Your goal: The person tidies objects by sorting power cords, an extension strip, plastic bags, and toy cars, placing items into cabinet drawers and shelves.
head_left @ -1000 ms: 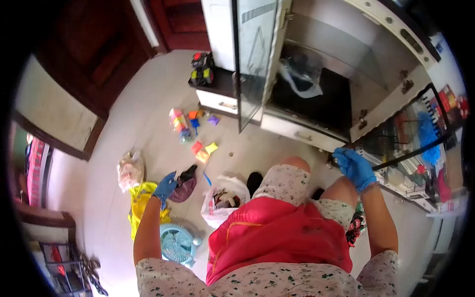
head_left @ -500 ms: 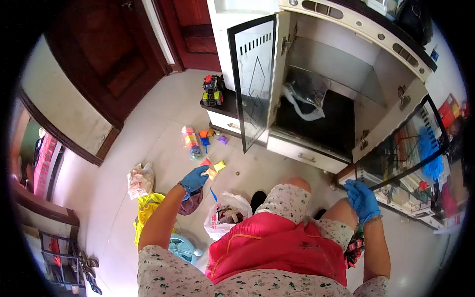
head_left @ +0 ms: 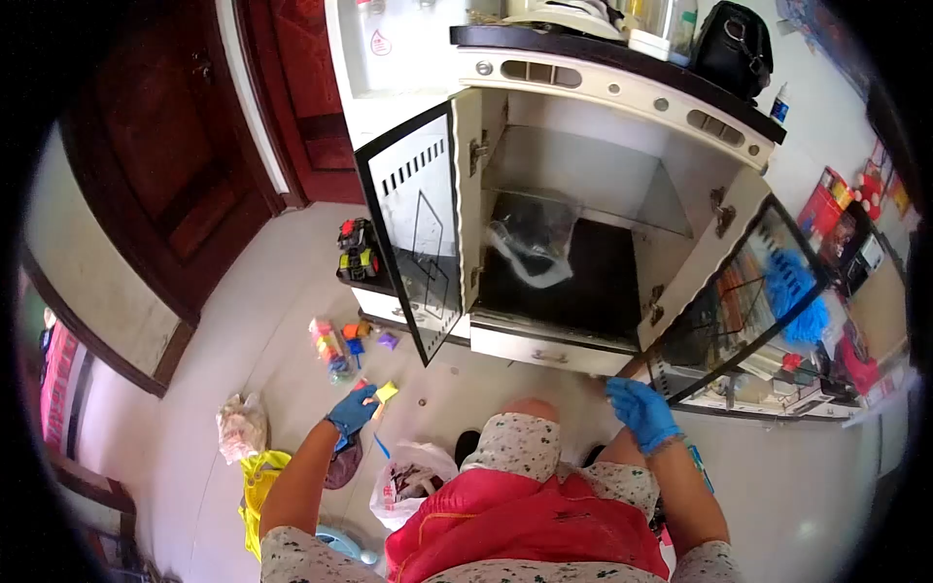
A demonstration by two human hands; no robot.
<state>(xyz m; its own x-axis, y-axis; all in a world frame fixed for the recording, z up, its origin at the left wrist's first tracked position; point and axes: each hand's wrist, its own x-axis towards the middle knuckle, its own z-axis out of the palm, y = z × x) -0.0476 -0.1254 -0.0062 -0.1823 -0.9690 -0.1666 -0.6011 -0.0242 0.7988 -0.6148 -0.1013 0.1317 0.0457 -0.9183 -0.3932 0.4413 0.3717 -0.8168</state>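
Note:
My left hand (head_left: 352,409), in a blue glove, is low over the floor, its fingers pinched at a small orange piece (head_left: 378,411). Beside the fingertips are a yellow piece (head_left: 387,392) and a partly covered red piece (head_left: 361,385). My right hand (head_left: 642,414), also gloved in blue, is raised over my knee below the open right cabinet door (head_left: 736,301). Its fingers are loosely extended, with nothing visible in them. Inside the open cabinet (head_left: 559,325), a clear plastic bag (head_left: 535,248) lies on the dark shelf.
A clear pack of coloured pieces (head_left: 331,352) and a purple piece (head_left: 388,340) lie on the floor. Between my left arm and legs stands a white plastic bag (head_left: 391,491) with contents. The left glass door (head_left: 413,223) swings outward; a toy tractor (head_left: 358,250) sits beside it.
My view has tilted up and shifted right, showing more of the cabinet top. The left hand stays by the coloured pieces; the right hand's fingers look more extended.

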